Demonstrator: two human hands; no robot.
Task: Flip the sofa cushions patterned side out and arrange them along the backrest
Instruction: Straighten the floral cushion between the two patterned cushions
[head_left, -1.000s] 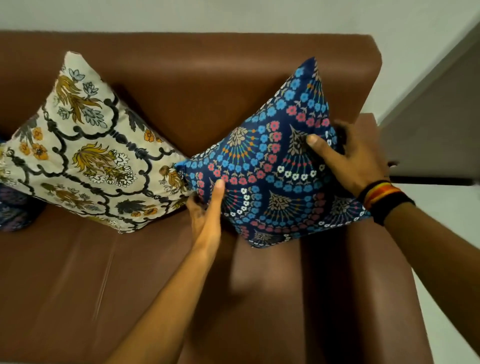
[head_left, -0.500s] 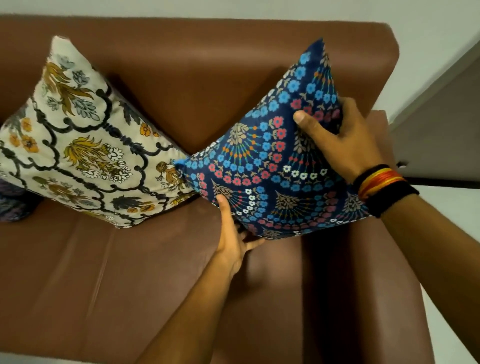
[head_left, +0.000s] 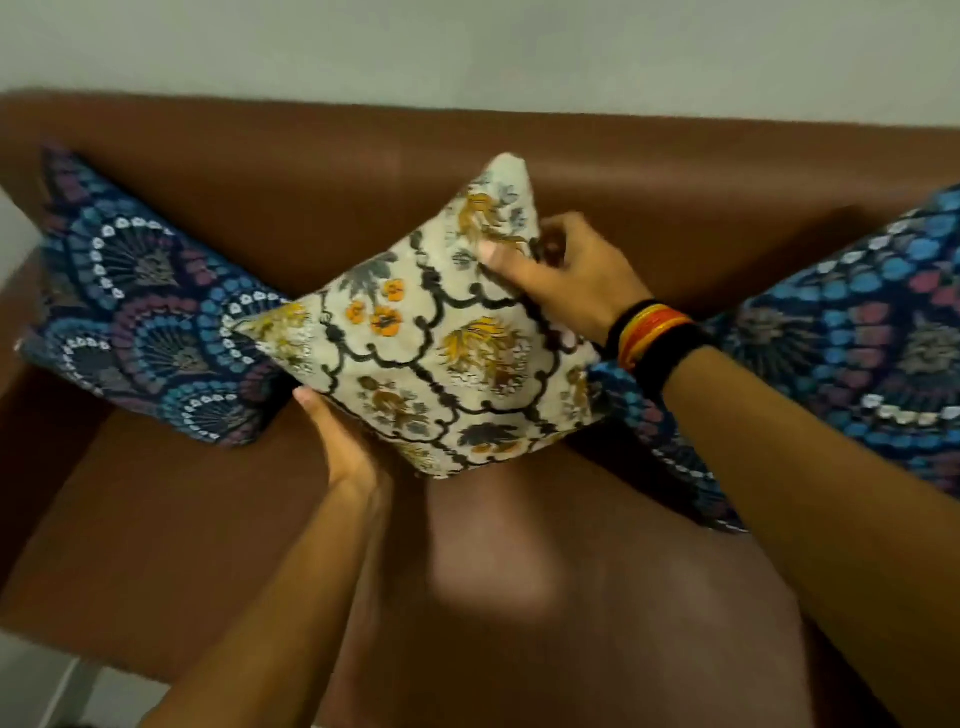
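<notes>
Head view: cream floral cushion (head_left: 447, 353) at the sofa (head_left: 208, 519) backrest's middle, standing on one corner, patterned face out, top corner pointing up, right hand (head_left: 566, 275) pinching its upper edge, left hand (head_left: 337, 441) cupping its lower left edge, fingers hidden behind, left blue cushion (head_left: 145, 322) leaning beside, right blue cushion (head_left: 857, 364) cut off by the frame, picture motion-blurred.

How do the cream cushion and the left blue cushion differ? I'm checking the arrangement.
The cream cushion is gripped by both hands, left hand and right hand; the left blue cushion lies untouched. Cream has floral scrollwork; blue has fan motifs. Both stand on a corner against the backrest, patterned side out.
</notes>
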